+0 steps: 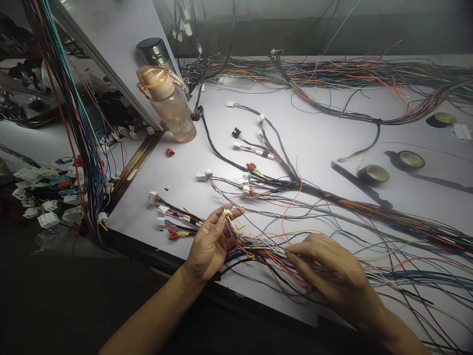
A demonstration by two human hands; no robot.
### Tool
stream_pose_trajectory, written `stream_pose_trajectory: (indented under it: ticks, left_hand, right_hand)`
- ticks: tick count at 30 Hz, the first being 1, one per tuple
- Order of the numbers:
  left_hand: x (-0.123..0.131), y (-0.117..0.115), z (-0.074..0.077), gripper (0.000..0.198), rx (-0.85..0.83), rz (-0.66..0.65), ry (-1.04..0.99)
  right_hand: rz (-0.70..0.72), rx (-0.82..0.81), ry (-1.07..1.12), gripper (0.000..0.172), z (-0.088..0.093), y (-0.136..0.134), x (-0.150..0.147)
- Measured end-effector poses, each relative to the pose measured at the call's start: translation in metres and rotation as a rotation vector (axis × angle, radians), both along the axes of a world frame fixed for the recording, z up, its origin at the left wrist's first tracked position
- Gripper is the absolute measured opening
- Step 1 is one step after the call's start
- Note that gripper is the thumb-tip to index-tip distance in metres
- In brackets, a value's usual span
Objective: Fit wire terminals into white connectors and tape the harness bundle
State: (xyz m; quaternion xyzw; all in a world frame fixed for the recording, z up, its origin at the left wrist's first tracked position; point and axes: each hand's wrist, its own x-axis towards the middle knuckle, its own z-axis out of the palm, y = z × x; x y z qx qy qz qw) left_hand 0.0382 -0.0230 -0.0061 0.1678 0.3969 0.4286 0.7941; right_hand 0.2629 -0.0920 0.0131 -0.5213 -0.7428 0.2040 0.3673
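Observation:
My left hand (213, 241) is palm up near the table's front edge, its fingertips pinched on a small white connector (227, 213) with coloured wires running out of it. My right hand (328, 273) lies palm down to the right, fingers closed on a bundle of loose coloured wires (266, 249) that leads to that connector. These wires join a large wire harness (295, 183) spread over the white table (318, 138), its branches ending in white, red and black connectors (251, 167).
A peach water bottle (168, 101) and a dark-lidded jar (153, 49) stand at the back left. Three tape rolls (373, 173) lie at the right. Hanging wires (77, 108) and a heap of connectors (48, 192) fill the left side. More wire bundles (351, 74) cross the back.

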Motion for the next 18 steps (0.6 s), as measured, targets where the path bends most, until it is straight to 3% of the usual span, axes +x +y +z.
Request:
stream_pose_trajectory:
  ticks: [4, 9, 18]
  left_hand:
    - [0.0, 0.0, 0.001, 0.019, 0.007, -0.008, 0.001]
    - [0.0, -0.001, 0.002, 0.021, 0.006, -0.008, 0.011]
    - [-0.001, -0.003, 0.002, 0.028, 0.053, 0.011, 0.104]
  right_hand:
    - [-0.127, -0.113, 0.038, 0.004, -0.01, 0.001, 0.011]
    - [-0.311, -0.234, 0.125, 0.012, -0.027, 0.005, 0.019]
    - [-0.366, -0.113, 0.062, 0.014, -0.039, 0.012, 0.022]
